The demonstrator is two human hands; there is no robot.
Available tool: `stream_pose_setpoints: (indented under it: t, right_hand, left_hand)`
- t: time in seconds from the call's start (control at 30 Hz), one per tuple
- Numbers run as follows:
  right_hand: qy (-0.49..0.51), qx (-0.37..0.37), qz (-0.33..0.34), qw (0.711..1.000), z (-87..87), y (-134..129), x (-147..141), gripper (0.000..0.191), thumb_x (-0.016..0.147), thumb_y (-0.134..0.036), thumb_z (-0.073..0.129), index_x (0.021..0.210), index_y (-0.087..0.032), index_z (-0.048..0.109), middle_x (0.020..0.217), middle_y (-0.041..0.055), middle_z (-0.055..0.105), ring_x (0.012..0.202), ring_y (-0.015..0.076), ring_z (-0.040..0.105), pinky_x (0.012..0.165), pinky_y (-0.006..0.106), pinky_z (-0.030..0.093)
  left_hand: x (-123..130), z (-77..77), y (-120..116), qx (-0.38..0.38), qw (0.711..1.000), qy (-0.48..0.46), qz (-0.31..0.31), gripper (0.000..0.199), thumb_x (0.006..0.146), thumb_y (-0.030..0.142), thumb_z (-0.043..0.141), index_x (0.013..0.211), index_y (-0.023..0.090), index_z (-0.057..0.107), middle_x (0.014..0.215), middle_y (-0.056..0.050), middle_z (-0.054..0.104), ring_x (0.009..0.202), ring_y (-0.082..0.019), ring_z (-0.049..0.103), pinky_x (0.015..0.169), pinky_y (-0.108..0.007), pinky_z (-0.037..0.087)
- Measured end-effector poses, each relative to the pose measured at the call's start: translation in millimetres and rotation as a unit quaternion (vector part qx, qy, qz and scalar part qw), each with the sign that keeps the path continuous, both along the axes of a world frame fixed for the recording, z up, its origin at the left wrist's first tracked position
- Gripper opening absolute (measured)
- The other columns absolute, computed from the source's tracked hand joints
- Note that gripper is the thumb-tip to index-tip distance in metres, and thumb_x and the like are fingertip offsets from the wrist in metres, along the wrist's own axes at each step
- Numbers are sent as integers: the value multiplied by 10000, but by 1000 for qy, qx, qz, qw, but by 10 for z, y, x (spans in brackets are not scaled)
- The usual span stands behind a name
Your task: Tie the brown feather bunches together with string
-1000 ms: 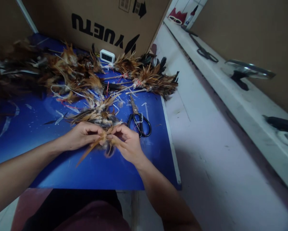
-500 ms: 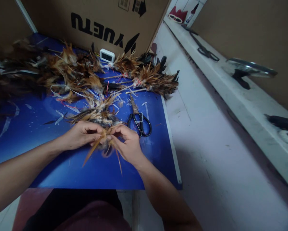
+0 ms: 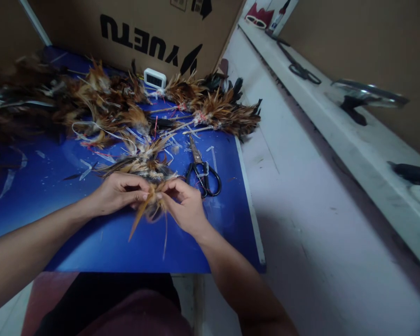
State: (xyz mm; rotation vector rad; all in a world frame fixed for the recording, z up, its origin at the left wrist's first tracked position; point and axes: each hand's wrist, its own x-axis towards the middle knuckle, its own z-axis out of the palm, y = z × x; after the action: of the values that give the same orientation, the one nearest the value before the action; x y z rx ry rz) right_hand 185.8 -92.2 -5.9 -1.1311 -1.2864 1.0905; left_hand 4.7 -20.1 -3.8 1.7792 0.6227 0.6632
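Observation:
Over the near part of the blue table, my left hand (image 3: 120, 193) pinches some long golden-brown feathers (image 3: 138, 218). Their tips hang down toward me. Close beside it, my right hand (image 3: 183, 203) is closed on the same small tuft, thumb against fingertips, and a thin feather dangles below. Just beyond both hands lies a bunch of brown and dark feathers (image 3: 136, 165), partly covered by my fingers. Black-handled scissors (image 3: 202, 175) rest to the right of my right hand, blades pointing away.
Feather bundles with stems tied in pink string (image 3: 224, 112) lie at the back right of the blue table (image 3: 125, 252). A loose heap of feathers (image 3: 101, 93) spreads leftward. Behind stand a small white digital clock (image 3: 155, 78) and a cardboard box (image 3: 143, 42). A wall ledge (image 3: 336, 107) runs along the right.
The hanging golden feathers have drawn closer together and swung slightly inward between my hands. Both hands stay closed at nearly the same spot; the view has shifted slightly.

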Motion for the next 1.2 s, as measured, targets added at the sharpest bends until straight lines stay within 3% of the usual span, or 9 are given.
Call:
stream_pose_setpoints:
  t: [0.27,0.4,0.53,0.67,0.83,1.07,1.2]
  right_hand:
    - [50,-31,-38,998,41,39,49,91,761,-274,702,795,-216,640,787,-4,651,692,110,597,654,263,506]
    - [-16,-51,-60,997,74,52,122,65,784,-262,671,822,-211,657,756,-14,647,645,101,573,632,260,485]
    - [-129,3,-31,991,79,49,182,42,815,-205,628,828,-201,668,815,5,661,707,116,588,640,257,462]
    - [-275,67,53,958,95,15,214,99,825,-121,606,846,-187,678,838,15,657,798,134,597,742,275,467]
    - [-400,97,138,901,85,-19,231,111,855,-102,582,864,-177,662,904,39,650,922,169,583,876,311,450]
    - [-512,81,182,836,52,-17,209,151,904,-101,512,819,-143,629,887,70,608,889,184,541,833,319,436]
    - [-526,81,193,824,66,-13,208,162,903,-95,488,802,-139,606,874,72,590,862,180,525,808,317,427]
  left_hand:
    - [-64,-109,37,-22,999,-26,29,161,805,279,692,720,141,689,515,11,596,422,-78,513,410,-159,423]
    - [-87,-65,53,-45,994,-76,61,190,784,293,736,735,112,704,582,-16,628,443,-69,519,419,-160,429]
    - [-109,8,100,-5,986,-128,102,183,750,257,778,668,105,718,589,-17,633,454,-49,518,423,-143,401]
    - [-113,-7,168,-5,968,-211,135,114,756,179,772,685,112,713,524,13,592,418,-35,488,404,-145,373]
    - [-89,-50,210,-37,950,-274,145,127,727,178,797,696,97,703,614,-38,674,391,-36,492,351,-149,344]
    - [-77,-69,203,-72,950,-276,126,106,730,161,792,693,110,707,633,-34,700,387,-28,500,353,-138,352]
    - [-79,-99,211,-58,953,-269,124,93,735,152,787,713,100,714,644,-41,704,398,-32,516,361,-142,365]
